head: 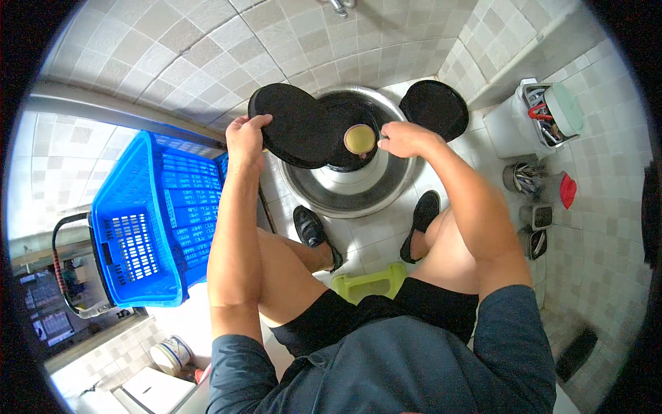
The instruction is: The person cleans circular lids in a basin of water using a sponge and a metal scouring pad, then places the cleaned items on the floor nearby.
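Note:
My left hand (247, 138) grips the edge of a round black disc (289, 121), a tray or pan, thumb on its upper face. The disc is tilted and overlaps another dark round thing (370, 111) over a wide metal basin (357, 208). A round yellow-green object (360, 139), perhaps a sponge, shows over the dark thing. My right hand (408, 138) has its fingers curled just right of it; whether they pinch a rim or anything else cannot be told. Below, a white round form (357, 176) stands inside the basin. More black discs (434, 111) lie on the floor behind my right hand.
A blue plastic basket (191, 207) stands at the left. On the right are a white bucket of utensils (504, 127), a container of thin tools (517, 177) and a red item (568, 190). A green plastic stool (370, 284) sits between my legs. A faucet (339, 8) juts from the tiled wall.

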Demonstrator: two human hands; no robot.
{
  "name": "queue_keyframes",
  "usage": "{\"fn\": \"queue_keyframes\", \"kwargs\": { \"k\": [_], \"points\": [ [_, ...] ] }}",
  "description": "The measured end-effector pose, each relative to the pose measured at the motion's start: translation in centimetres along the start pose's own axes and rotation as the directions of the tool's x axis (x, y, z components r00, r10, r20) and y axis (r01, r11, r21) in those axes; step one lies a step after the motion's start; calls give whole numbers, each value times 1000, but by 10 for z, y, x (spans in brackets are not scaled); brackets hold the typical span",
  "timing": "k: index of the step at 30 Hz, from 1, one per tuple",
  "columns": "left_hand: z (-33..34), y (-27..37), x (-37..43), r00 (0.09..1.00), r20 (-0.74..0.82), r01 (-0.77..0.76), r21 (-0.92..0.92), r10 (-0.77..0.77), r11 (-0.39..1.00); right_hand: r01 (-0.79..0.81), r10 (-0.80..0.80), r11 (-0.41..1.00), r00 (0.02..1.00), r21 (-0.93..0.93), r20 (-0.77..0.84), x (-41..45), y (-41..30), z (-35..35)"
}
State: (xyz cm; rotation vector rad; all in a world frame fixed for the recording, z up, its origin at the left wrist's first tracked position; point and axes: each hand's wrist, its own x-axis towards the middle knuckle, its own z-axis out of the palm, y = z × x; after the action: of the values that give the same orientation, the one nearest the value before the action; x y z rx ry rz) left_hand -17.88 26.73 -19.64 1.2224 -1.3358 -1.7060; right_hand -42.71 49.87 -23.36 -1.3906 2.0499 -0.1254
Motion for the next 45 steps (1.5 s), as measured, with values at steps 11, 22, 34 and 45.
{"fn": "queue_keyframes", "kwargs": {
  "k": [11, 22, 34, 45],
  "points": [
    [-9, 1, 5, 985, -145, -77, 98, 91, 992, -652, 631, 469, 719, 595, 291, 19, 93, 135],
    [27, 5, -44, 984, -128, -79, 321, 126, 944, -412, 787, -13, 558, 911, 264, 39, 137, 267],
    [45, 12, -61, 995, 40, -102, 303, 94, 948, -463, 711, -75, 596, 883, 373, 20, 68, 278],
    [70, 5, -38, 989, 27, -149, 107, 147, 983, -340, 711, -159, 612, 927, 347, 39, 89, 342]
  ]
}}
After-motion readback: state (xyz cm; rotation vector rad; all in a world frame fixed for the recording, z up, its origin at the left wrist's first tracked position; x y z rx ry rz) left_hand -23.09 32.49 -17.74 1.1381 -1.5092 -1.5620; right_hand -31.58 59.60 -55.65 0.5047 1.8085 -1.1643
